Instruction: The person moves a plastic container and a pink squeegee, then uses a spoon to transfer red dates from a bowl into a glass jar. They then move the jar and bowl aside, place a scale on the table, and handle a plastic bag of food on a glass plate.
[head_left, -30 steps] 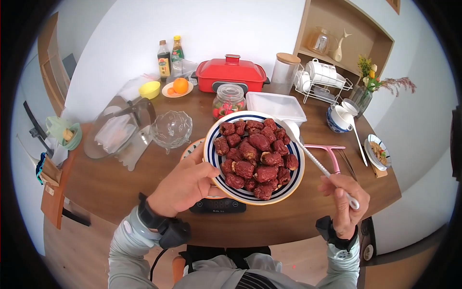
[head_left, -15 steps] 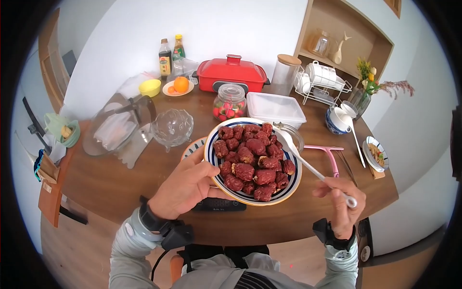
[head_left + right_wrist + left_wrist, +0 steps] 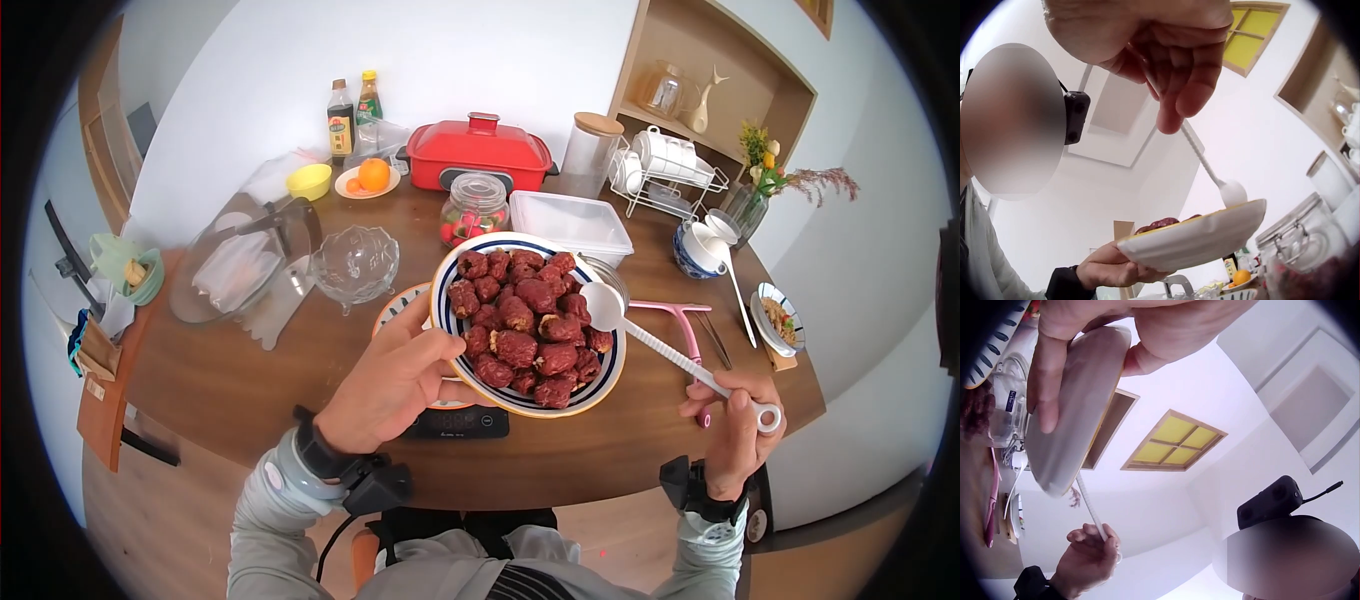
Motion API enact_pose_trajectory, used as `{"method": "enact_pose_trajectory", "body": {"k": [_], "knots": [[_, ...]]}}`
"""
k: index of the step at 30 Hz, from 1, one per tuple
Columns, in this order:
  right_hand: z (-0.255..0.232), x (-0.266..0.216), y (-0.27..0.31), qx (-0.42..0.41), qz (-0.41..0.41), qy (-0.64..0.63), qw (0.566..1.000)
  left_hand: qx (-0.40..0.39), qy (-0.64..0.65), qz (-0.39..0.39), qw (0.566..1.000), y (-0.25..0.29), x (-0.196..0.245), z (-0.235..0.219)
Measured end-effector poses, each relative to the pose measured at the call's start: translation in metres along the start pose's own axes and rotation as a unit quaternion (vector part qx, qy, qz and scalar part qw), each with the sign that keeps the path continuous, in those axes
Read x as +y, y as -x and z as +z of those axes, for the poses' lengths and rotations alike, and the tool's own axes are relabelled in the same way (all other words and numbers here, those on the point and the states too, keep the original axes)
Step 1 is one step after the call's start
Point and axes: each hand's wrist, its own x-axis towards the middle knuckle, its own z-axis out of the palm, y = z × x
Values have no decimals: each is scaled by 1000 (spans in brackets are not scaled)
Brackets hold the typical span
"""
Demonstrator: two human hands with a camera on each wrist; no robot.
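My left hand [image 3: 385, 385] grips the left side of a white bowl [image 3: 610, 378] with blue rings, thumb on the rim and fingers beneath. Wrinkled dark red dates [image 3: 515, 347] fill the bowl, which is held above the table. In my right hand [image 3: 738, 425] is the handle of a white spoon [image 3: 660, 348], pinched near its end. The spoon's head lies at the bowl's right rim beside the dates. From the left wrist view, the bowl [image 3: 1079, 412] shows its underside with fingers [image 3: 1047, 381] against it. The right wrist view shows the spoon head [image 3: 1233, 194] at the rim.
Below the bowl are a black scale [image 3: 460, 422] and a patterned plate [image 3: 392, 312]. Behind stand a glass jar [image 3: 474, 212], a lidded plastic box [image 3: 572, 222] and a red cooker [image 3: 480, 155]. A glass bowl [image 3: 355, 265] is at left, a pink peeler [image 3: 690, 335] at right.
The spoon's head has moved down and its handle end right, with my right hand shifting slightly right. The bowl has tilted and shifted slightly in my left hand, which keeps its grip.
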Motion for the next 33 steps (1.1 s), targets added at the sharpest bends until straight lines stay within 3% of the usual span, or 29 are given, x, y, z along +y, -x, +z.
{"method": "enact_pose_trajectory", "body": {"k": [9, 16, 20, 21, 24, 25, 28, 33], "knots": [[4, 23, -15, 76, 151, -136, 976, 5, -1, -25, 1000, -5, 5, 5], [-4, 37, -32, 118, 126, -155, 973, 19, -2, 3, 1000, 4, 4, -6], [-2, 39, -28, 39, 83, -6, 996, 31, 9, 31, 999, 8, 6, -18], [-6, 40, -26, -12, 84, 18, 996, 29, 9, 27, 999, 9, 7, -19], [-8, 28, -32, -198, -60, 230, 951, 23, 8, 18, 1000, 9, 9, -20], [-7, 26, -33, -182, -84, 225, 954, 24, 8, 17, 1000, 8, 9, -20], [1, 16, -36, -95, -54, 77, 991, 23, 12, 7, 1000, 4, 7, -17], [8, 22, -44, -165, -58, 58, 983, 12, 11, -13, 1000, 1, 3, -16]]}}
